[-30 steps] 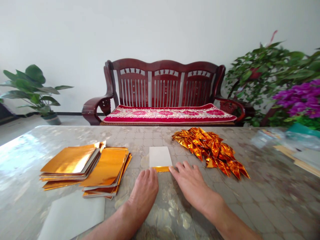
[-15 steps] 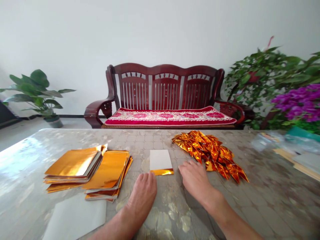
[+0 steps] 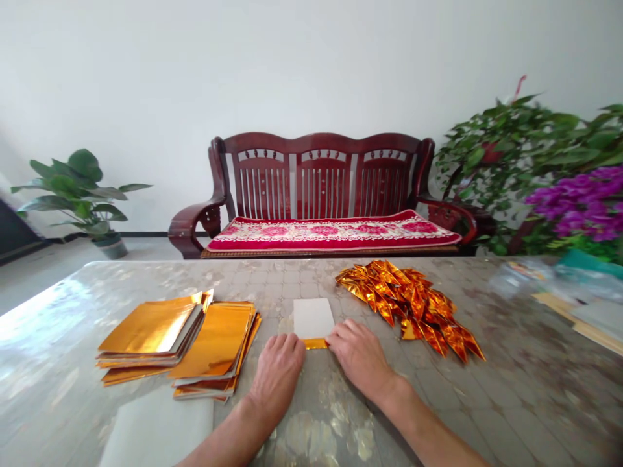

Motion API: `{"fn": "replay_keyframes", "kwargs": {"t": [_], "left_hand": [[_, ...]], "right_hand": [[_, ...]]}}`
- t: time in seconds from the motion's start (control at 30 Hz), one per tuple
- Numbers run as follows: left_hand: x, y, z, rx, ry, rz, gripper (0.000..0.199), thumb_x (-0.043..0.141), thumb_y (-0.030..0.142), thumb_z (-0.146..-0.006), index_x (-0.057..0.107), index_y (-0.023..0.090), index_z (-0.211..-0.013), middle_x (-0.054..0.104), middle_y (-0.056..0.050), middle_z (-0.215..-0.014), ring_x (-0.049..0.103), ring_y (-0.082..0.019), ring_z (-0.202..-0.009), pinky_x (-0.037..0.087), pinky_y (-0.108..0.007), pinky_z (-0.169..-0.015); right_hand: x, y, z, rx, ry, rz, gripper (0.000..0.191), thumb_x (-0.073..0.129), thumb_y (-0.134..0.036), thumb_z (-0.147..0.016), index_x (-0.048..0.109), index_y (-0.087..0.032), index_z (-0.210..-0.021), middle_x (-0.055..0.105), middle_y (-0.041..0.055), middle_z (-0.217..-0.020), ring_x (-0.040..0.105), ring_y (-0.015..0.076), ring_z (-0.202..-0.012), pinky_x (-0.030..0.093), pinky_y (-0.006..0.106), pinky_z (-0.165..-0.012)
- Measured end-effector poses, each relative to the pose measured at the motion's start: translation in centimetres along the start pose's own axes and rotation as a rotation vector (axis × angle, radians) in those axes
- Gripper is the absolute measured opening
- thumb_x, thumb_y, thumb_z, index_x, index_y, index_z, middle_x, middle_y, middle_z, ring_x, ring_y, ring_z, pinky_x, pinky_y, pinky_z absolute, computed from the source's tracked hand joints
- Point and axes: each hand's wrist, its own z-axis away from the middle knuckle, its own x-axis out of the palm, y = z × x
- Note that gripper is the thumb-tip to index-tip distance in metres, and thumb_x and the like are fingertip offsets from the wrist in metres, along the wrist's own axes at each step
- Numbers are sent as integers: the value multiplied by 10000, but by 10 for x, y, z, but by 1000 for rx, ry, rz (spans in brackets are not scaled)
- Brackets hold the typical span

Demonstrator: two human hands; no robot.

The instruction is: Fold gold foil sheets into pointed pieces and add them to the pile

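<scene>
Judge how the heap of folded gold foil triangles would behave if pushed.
The heap of folded gold foil triangles looks light, being thin creased foil. It probably slides apart when pushed, since the pieces lie loose on the shiny tabletop. Each piece may hold its folds but crumple if squeezed.

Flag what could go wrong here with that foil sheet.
The white-backed sheet has a narrow gold fold held only at its ends by the left hand and right hand, so it could slip or crease crooked. The right hand also sits close to the loose gold foil triangles, which might get knocked.
</scene>
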Motion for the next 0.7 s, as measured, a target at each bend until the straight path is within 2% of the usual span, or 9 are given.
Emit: {"fn": "replay_keyframes", "kwargs": {"t": [0.17,0.37,0.57,0.7], "left_hand": [[-1,1,-4,5,10,20,107,518,216,-953,623,206,-968,635,-41,-917,596,-231,-890,445,-371,-790],[-4,6,-10,40,-1,-27,109,511,205,-954,619,197,-968,640,-51,-936,604,-241,-908,458,-383,-802],[-15,12,-20,73,-151,11,153,503,108,-919,641,129,-981,663,-115,-949,637,-264,-917,474,-390,-808],[-16,22,-29,44,-206,111,217,484,26,-875,677,83,-957,685,-164,-913,661,-283,-909,471,-397,-812]], "right_hand": [[11,-3,0,16,71,70,100,612,-157,-916,691,-216,-895,663,29,-918,574,200,-909,391,326,-761],[23,-4,-1,27,146,79,107,614,-130,-905,677,-206,-863,658,40,-869,586,200,-828,388,327,-717],[26,0,0,63,178,-5,160,571,-151,-930,666,-215,-819,668,35,-839,592,190,-806,389,294,-684],[28,3,3,119,210,-137,195,518,-181,-959,698,-240,-914,696,24,-844,623,180,-824,406,270,-700]]}}
